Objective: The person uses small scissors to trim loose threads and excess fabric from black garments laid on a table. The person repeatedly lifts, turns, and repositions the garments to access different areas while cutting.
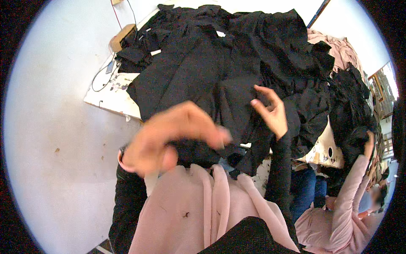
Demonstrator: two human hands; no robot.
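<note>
A black garment [190, 67], apparently a shirt with a button front, lies spread over the table, a small white label [220, 34] near its far edge. My left hand [169, 129] is raised above its near left part, blurred, with bent fingers and the thumb apart from them; nothing shows between them. Over the right part of the cloth my right hand [274, 115] has its thumb and forefinger apart and grips nothing. Whether its other fingers touch the fabric is hard to tell.
More black cloth [283, 38] is heaped behind and to the right, and pink cloth [338, 48] lies at the far right. The white table [122, 99] shows at left, with a cable [99, 89] and a brown block [122, 37]. A co-worker in a pink sleeve [349, 190] reaches into black cloth at right.
</note>
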